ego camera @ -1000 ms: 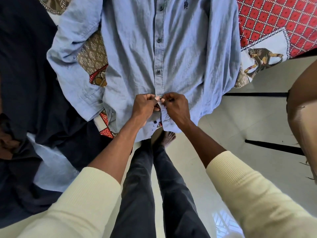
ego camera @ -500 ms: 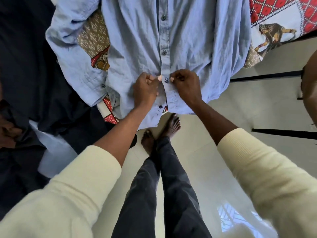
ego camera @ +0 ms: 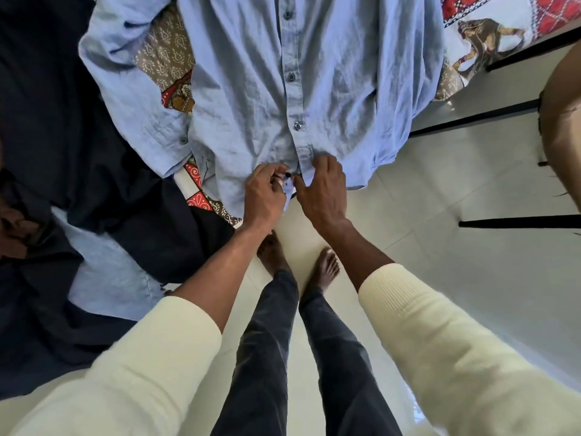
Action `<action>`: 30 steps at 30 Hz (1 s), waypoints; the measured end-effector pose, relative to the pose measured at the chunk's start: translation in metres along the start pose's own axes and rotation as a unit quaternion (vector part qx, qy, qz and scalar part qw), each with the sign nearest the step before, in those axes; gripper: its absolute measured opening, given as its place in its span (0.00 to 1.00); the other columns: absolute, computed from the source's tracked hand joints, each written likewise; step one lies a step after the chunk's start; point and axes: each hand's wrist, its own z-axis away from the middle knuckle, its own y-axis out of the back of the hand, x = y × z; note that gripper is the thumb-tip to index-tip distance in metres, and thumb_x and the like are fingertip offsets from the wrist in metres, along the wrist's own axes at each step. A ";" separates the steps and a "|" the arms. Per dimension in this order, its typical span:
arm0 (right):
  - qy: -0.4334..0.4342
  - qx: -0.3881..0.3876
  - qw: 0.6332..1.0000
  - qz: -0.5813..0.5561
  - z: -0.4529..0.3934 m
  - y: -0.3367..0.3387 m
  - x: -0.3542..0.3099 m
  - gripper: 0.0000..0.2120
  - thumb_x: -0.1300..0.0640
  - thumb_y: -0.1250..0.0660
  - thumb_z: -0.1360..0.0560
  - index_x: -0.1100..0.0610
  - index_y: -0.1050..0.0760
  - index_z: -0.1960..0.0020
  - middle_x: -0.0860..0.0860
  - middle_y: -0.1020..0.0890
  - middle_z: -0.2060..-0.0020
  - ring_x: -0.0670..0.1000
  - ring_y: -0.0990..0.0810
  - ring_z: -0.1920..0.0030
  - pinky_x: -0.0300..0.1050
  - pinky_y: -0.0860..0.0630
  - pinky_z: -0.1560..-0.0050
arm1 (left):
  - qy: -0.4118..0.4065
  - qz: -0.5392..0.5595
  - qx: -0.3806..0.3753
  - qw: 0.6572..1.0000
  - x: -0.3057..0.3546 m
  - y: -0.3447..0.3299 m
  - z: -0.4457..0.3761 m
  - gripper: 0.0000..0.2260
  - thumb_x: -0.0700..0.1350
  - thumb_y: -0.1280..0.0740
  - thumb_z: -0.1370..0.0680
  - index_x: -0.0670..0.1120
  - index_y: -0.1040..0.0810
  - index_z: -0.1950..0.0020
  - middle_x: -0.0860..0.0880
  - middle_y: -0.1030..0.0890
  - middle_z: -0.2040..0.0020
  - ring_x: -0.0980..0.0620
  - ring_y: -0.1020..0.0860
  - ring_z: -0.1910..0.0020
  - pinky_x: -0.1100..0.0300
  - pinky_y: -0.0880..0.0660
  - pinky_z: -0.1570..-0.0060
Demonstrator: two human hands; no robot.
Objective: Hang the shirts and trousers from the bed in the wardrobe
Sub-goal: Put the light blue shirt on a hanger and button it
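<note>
Closest to the camera, two cream sleeves (ego camera: 132,366) frame the view, with dark trousers and bare feet (ego camera: 327,267) standing on a pale tiled floor (ego camera: 471,215) at the edge of a bed.

Just beyond, both hands meet at the bottom of a light blue shirt (ego camera: 251,89) that lies face up on the bed, its hem hanging over the edge. The left hand (ego camera: 264,196) pinches the lowest button (ego camera: 287,175) and the cloth around it between thumb and fingertips. The right hand (ego camera: 323,190) rests on the opposite strip of the front, fingers curved over the fabric and thumb reaching toward the button; whether it truly nips the cloth cannot be told.

A second ago the hands were closed together at a button higher on the front. That button (ego camera: 297,125) now sits fastened, and the hands have dropped to the last one near the hem (so the buttoning looks nearly finished, and fitting a hanger likely comes next).

Farther off, more fastened buttons run up the shirt toward the top of the view. To the left lie dark garments (ego camera: 63,121) and another pale blue piece (ego camera: 110,278), probably waiting their turn. A patterned bedspread (ego camera: 490,36) in red, brown and white shows beneath. No hanger or wardrobe is visible.
</note>
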 end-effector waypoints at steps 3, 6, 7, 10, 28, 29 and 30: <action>0.019 -0.039 0.999 0.016 -0.013 -0.004 0.003 0.17 0.58 0.31 0.26 0.67 0.28 0.42 0.62 0.24 0.45 0.64 0.26 0.44 0.54 0.29 0.45 | 0.040 0.015 -0.014 0.999 -0.003 -0.002 -0.008 0.14 0.30 0.39 0.26 0.40 0.18 0.47 0.45 0.18 0.48 0.51 0.20 0.49 0.64 0.24 0.45; 0.017 -0.034 0.999 -0.034 -0.012 0.001 0.005 0.09 0.67 0.37 0.28 0.66 0.28 0.47 0.62 0.24 0.49 0.63 0.26 0.50 0.52 0.32 0.55 | 0.077 0.049 -0.032 0.995 -0.005 0.000 -0.011 0.11 0.32 0.36 0.25 0.43 0.18 0.50 0.47 0.17 0.50 0.54 0.19 0.53 0.63 0.22 0.49; -0.018 -0.030 0.997 -0.069 -0.010 0.003 0.008 0.08 0.69 0.39 0.28 0.65 0.28 0.50 0.61 0.23 0.52 0.61 0.26 0.53 0.50 0.34 0.58 | 0.084 0.060 -0.034 0.994 -0.005 0.000 -0.010 0.10 0.32 0.35 0.25 0.43 0.18 0.51 0.47 0.17 0.52 0.55 0.19 0.55 0.66 0.23 0.52; -0.147 -0.019 0.967 -0.208 -0.009 0.010 0.021 0.04 0.65 0.36 0.27 0.62 0.23 0.54 0.52 0.22 0.62 0.55 0.24 0.61 0.50 0.28 0.61 | 0.087 0.077 -0.029 0.993 -0.002 0.001 -0.009 0.07 0.33 0.32 0.25 0.41 0.17 0.51 0.48 0.17 0.54 0.58 0.20 0.59 0.73 0.26 0.59; -0.223 -0.181 0.818 -0.499 -0.013 0.025 0.032 0.04 0.69 0.30 0.26 0.65 0.19 0.52 0.55 0.16 0.64 0.52 0.18 0.63 0.43 0.18 0.52 | 0.085 0.101 0.017 0.991 -0.001 -0.015 0.002 0.04 0.37 0.31 0.24 0.45 0.19 0.55 0.51 0.17 0.65 0.57 0.18 0.67 0.61 0.21 0.61; -0.222 -0.185 0.815 -0.502 -0.013 0.026 0.031 0.04 0.69 0.30 0.26 0.65 0.19 0.53 0.55 0.16 0.64 0.52 0.17 0.63 0.43 0.18 0.52 | 0.079 0.107 0.016 0.991 0.001 -0.015 0.004 0.05 0.36 0.31 0.24 0.46 0.20 0.55 0.51 0.18 0.65 0.56 0.18 0.67 0.63 0.21 0.63; -0.223 -0.189 0.814 -0.501 -0.013 0.028 0.029 0.04 0.70 0.30 0.26 0.64 0.19 0.53 0.55 0.16 0.64 0.52 0.17 0.63 0.44 0.18 0.52 | 0.071 0.111 0.013 0.991 0.003 -0.015 0.005 0.07 0.35 0.32 0.24 0.47 0.21 0.54 0.50 0.18 0.64 0.55 0.18 0.67 0.64 0.22 0.64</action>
